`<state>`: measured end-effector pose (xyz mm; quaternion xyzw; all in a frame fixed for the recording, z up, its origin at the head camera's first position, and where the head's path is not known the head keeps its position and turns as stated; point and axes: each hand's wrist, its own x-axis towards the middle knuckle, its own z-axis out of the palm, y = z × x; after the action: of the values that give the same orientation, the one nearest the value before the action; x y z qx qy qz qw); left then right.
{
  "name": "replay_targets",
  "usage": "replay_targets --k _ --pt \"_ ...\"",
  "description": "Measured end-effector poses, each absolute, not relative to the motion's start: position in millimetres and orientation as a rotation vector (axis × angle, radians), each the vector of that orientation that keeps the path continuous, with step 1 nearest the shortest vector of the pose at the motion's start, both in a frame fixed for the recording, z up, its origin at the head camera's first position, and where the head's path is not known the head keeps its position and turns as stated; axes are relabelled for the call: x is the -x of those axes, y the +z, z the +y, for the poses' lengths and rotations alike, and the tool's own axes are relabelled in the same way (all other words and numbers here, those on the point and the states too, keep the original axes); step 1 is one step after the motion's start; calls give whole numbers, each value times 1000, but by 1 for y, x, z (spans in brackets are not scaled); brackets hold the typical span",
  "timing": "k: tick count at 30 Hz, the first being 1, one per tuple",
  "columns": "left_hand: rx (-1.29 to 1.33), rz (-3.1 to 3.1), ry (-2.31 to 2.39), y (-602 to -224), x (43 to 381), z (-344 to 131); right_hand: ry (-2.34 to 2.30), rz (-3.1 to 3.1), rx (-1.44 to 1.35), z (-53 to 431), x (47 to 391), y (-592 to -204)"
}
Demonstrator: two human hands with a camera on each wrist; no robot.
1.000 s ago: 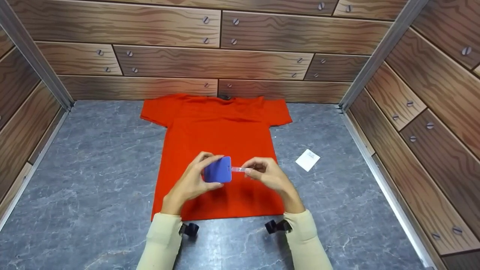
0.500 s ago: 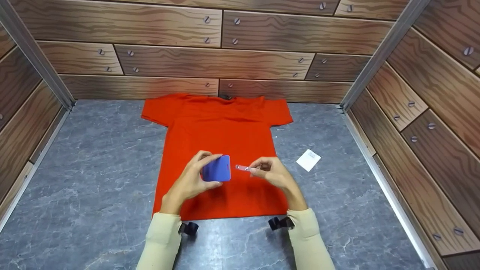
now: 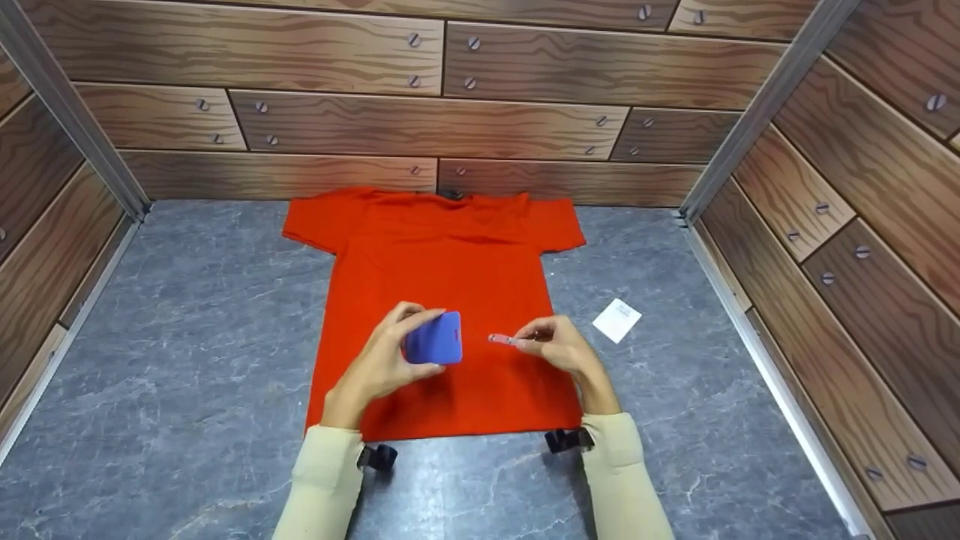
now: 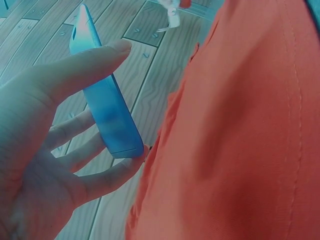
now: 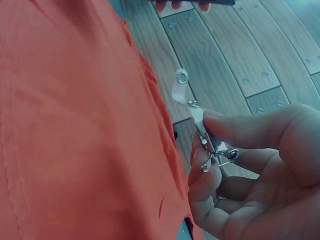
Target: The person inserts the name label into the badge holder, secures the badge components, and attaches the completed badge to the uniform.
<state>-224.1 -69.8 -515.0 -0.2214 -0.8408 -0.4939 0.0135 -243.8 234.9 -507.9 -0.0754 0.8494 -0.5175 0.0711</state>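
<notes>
My left hand (image 3: 375,364) grips a blue badge holder (image 3: 436,339) by its edges, thumb on one side and fingers on the other. A small slot shows near its right end in the head view. To the right, my right hand (image 3: 559,349) pinches a badge clip with a clear strap (image 5: 196,115) between thumb and fingers. The strap hangs unfastened, with a metal snap (image 5: 182,76) at its free end. A bent wire pin (image 5: 230,157) sticks out by the fingers. A gap separates strap and holder. Both hands are above a red T-shirt (image 3: 442,277).
The T-shirt lies flat on a grey marbled floor (image 3: 187,337), its collar close to the back wall (image 3: 337,124). A small white square packet (image 3: 617,320) lies right of the shirt. Wood-patterned walls with metal corner rails (image 3: 772,105) enclose the space on three sides.
The clip strap, which reached the holder's slotted end a second ago, has come away from it. My right hand has moved right with the clip; the left hand stays nearly still.
</notes>
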Motion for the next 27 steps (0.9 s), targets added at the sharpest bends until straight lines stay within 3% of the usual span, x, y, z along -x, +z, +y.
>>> replay_targets --k 27 --pt "698 -2657 -1501 -515 222 -66 -1432 2709 3 242 255 -532"
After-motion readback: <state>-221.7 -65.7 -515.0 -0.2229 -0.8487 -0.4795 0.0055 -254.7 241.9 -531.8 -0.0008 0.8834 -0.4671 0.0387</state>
